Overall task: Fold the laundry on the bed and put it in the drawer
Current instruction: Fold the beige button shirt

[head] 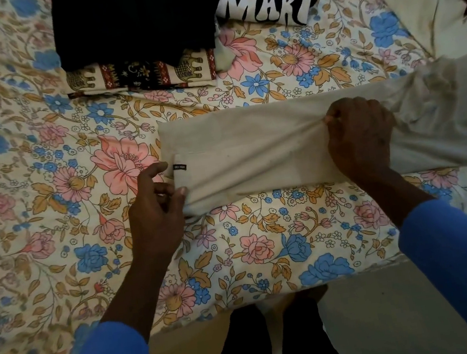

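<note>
Left hand [156,211] pinches the beige garment's [252,150] 8 o'clock corner; right hand [359,141] clutches bunched cloth mid-garment (folded pile [134,34] at 12 o'clock); floral bedspread [31,175] stretches toward 9.

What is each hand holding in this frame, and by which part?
Both hold the beige garment. The left hand pinches its near-left corner, beside the small black label; the right hand grips a gathered bunch of fabric partway along its length.
</note>
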Demonstrator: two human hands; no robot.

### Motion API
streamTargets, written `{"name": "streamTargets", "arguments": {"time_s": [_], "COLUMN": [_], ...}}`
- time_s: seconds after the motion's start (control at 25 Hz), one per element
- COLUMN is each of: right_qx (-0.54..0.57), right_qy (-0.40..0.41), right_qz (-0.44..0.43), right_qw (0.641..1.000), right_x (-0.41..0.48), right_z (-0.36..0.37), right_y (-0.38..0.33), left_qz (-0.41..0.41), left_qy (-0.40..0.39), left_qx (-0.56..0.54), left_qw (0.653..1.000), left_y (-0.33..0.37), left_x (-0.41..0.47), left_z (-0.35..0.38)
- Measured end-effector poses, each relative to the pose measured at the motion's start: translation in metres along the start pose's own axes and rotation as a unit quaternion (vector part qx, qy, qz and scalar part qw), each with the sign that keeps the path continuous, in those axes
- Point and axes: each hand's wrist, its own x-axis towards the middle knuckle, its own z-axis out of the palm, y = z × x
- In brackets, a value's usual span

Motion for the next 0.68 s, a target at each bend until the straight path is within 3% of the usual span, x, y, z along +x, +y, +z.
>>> {"name": "streamTargets", "arguments": {"time_s": [0.08,0.16,0.24,0.28,0.44,0.56,0.68], "right_qx": [0.001,0.038,0.034,0.019,0.031,0.067,0.019], "right_qy": [0.053,0.014,-0.079,-0.104,-0.096,-0.112,-0.104], "right_qz": [-0.023,-0.173,-0.332,-0.366,-0.351,-0.329,-0.318], "right_qw": [0.998,0.984,0.939,0.924,0.931,0.935,0.942], "right_x": [-0.012,-0.039,-0.074,-0.088,-0.106,-0.107,-0.118], "right_z": [-0.005,-0.004,0.003,0.010,0.025,0.019,0.018], "right_y": [-0.017,-0.046,-0.074,-0.084,-0.096,-0.098,-0.122], "left_qz": [0.003,-0.027,-0.043,-0.035,0.002,-0.054,-0.124], "left_qy": [0.057,0.069,0.000,-0.040,-0.120,-0.066,-0.004], "left_qx": [0.047,0.087,0.103,0.111,0.159,0.110,0.038], "left_qw": [0.997,0.993,0.994,0.992,0.980,0.990,0.992], "left_y": [-0.002,-0.001,-0.002,-0.005,-0.019,-0.019,-0.001], "left_x": [-0.001,-0.007,-0.016,-0.019,-0.012,-0.007,-0.002], "left_z": [-0.011,-0.012,-0.004,0.000,-0.009,-0.018,-0.009]}}
